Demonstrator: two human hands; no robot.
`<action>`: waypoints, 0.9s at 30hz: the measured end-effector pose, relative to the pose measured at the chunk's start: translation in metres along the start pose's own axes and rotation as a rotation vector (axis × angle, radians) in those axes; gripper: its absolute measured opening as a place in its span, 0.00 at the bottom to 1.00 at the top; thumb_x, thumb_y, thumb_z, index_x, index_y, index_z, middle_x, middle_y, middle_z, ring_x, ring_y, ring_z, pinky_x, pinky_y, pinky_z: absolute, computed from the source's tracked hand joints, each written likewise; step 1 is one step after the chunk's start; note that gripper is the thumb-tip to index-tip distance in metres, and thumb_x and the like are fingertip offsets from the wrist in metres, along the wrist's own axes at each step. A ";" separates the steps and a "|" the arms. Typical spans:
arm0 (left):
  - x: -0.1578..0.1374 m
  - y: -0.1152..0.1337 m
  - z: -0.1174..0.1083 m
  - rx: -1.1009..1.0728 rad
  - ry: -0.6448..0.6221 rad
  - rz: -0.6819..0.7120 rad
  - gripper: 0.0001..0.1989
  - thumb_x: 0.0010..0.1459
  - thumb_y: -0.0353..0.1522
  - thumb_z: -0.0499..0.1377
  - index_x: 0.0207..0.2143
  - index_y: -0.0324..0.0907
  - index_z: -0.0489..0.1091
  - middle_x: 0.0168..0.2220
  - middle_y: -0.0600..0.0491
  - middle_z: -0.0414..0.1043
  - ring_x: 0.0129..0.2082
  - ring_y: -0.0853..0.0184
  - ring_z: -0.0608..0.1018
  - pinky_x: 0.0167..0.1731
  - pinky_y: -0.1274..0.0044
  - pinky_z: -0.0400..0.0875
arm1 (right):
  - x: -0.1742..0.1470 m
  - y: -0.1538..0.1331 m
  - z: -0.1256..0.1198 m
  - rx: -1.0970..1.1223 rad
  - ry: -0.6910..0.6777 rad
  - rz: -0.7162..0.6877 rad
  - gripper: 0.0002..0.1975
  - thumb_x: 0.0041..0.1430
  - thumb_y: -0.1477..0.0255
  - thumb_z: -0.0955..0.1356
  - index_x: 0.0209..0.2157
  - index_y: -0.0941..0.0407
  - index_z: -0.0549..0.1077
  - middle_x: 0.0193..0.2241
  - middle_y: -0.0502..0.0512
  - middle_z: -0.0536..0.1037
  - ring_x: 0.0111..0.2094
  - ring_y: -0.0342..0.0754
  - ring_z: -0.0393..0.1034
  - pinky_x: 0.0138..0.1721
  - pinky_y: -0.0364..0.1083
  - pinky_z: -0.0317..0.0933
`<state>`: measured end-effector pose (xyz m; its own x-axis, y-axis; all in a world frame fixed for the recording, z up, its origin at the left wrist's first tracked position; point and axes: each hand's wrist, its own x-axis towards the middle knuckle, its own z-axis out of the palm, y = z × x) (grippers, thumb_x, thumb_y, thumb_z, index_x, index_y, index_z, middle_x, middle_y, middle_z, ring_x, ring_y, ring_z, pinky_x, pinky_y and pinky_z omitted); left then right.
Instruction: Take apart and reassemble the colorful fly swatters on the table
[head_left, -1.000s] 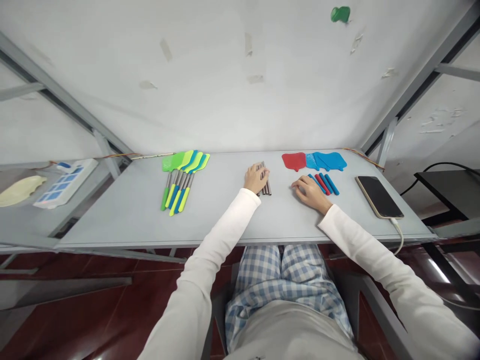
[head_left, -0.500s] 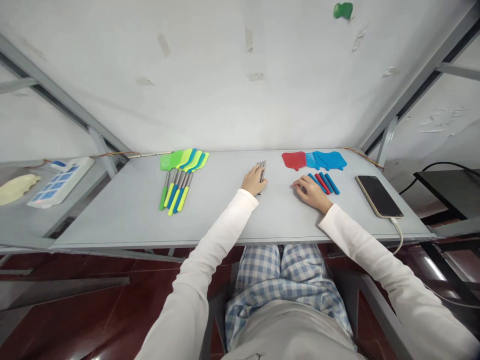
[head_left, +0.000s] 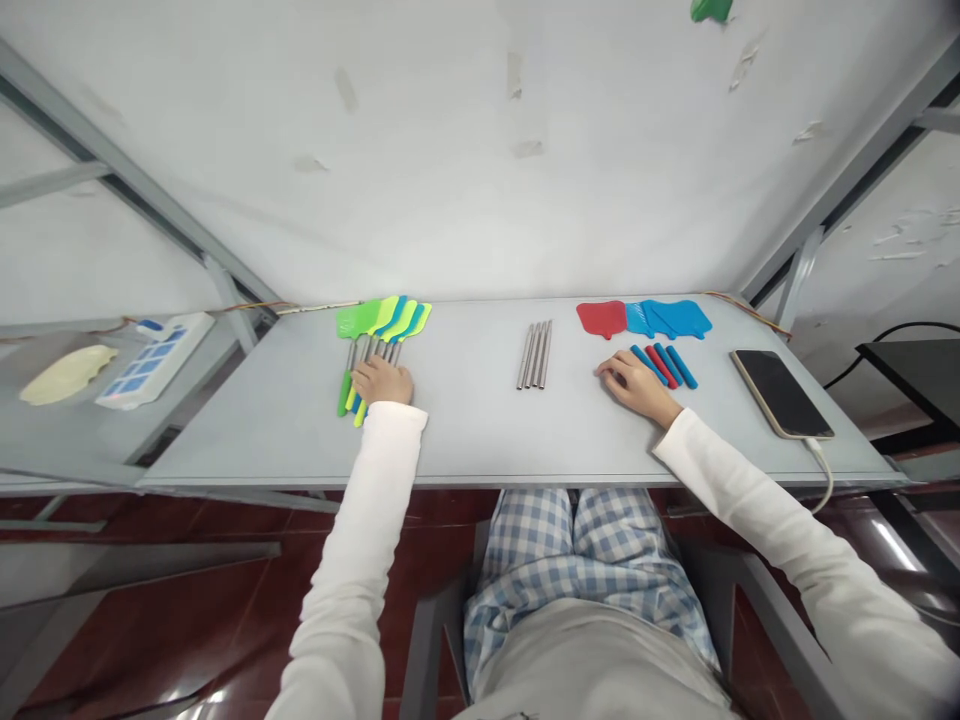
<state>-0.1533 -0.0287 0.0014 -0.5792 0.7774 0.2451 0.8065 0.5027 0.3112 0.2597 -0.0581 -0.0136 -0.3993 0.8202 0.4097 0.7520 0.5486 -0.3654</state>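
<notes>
Several fly swatters in green, yellow and blue lie in an overlapping row at the left, with metal shafts and coloured handles. My left hand lies over their shafts and upper handles, fingers laid across them and partly hiding them. In the middle, several metal rods lie side by side. My right hand rests on the table with loosely bent fingers and nothing in them. Beside it are blue and red handle grips. Behind those lie a red swatter head and overlapping blue swatter heads.
A phone with a white cable lies at the right of the grey table. Off the left end are a white power strip and a pale yellow dish. A wall stands behind, with metal frame bars at both sides.
My left hand has moved left from the metal rods onto the fly swatters, so the rods show in full. My right hand stays in place. The view has shifted slightly.
</notes>
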 end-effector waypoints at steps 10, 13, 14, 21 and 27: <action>-0.011 -0.007 -0.009 0.065 -0.016 0.082 0.19 0.57 0.32 0.51 0.51 0.36 0.61 0.53 0.33 0.63 0.55 0.46 0.67 0.51 0.58 0.64 | -0.001 0.001 -0.002 -0.023 -0.011 0.021 0.13 0.63 0.73 0.59 0.40 0.56 0.75 0.37 0.59 0.72 0.40 0.50 0.67 0.44 0.49 0.62; -0.009 -0.007 -0.012 0.055 -0.104 0.135 0.21 0.58 0.33 0.51 0.53 0.35 0.60 0.51 0.33 0.65 0.51 0.47 0.72 0.47 0.61 0.68 | 0.000 -0.001 -0.002 -0.036 -0.028 0.010 0.14 0.64 0.72 0.58 0.40 0.56 0.75 0.37 0.59 0.72 0.40 0.50 0.66 0.45 0.48 0.61; -0.009 -0.007 -0.012 0.056 -0.100 0.163 0.22 0.58 0.34 0.51 0.54 0.34 0.60 0.52 0.33 0.64 0.50 0.48 0.72 0.46 0.61 0.68 | 0.001 -0.003 0.000 -0.052 -0.034 0.021 0.15 0.65 0.71 0.58 0.40 0.56 0.75 0.37 0.59 0.72 0.40 0.51 0.66 0.46 0.49 0.61; -0.008 0.010 0.001 0.055 -0.074 0.204 0.21 0.55 0.30 0.50 0.51 0.29 0.62 0.52 0.30 0.65 0.54 0.45 0.69 0.50 0.60 0.65 | 0.048 -0.030 0.034 -0.129 -0.011 0.312 0.31 0.65 0.58 0.58 0.59 0.67 0.60 0.51 0.73 0.68 0.53 0.62 0.62 0.53 0.57 0.57; -0.004 0.021 0.001 -0.053 -0.188 0.166 0.22 0.52 0.28 0.52 0.50 0.30 0.63 0.50 0.34 0.68 0.50 0.52 0.73 0.50 0.66 0.66 | 0.087 -0.056 0.064 -0.149 -0.154 0.451 0.39 0.59 0.61 0.64 0.63 0.69 0.50 0.55 0.78 0.61 0.53 0.69 0.61 0.52 0.61 0.56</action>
<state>-0.1340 -0.0207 0.0063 -0.4037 0.9065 0.1236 0.8783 0.3461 0.3299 0.1494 -0.0078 -0.0107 -0.0818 0.9910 0.1062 0.9301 0.1142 -0.3492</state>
